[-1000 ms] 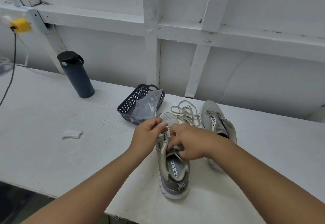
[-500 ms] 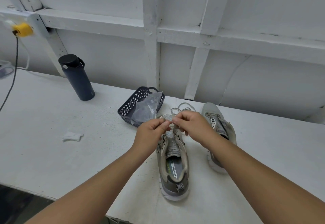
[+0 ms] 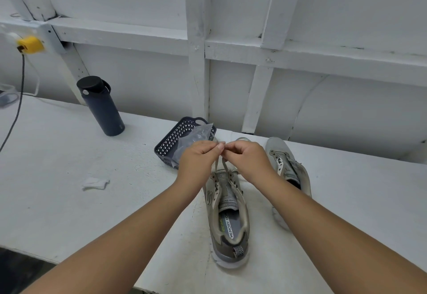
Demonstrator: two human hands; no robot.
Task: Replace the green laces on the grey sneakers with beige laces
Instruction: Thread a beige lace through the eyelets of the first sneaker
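Both hands have risen from the near grey mesh sneaker [image 3: 227, 210]. The left hand [image 3: 198, 159] and right hand [image 3: 248, 158] now pinch the beige flat lace [image 3: 218, 165] ends together above its toe; the lace is drawn taut from the lowest eyelets, apparently evening lengths. Lacing has barely begun.

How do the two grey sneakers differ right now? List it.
The near sneaker has a beige lace rising from its front eyelets, both ends pinched by the left hand and right hand; the far sneaker shows no lace and is untouched. The near sneaker's insole is visible; the far sneaker is partly hidden by the right forearm. Both rest on the white table, toes towards the wall.
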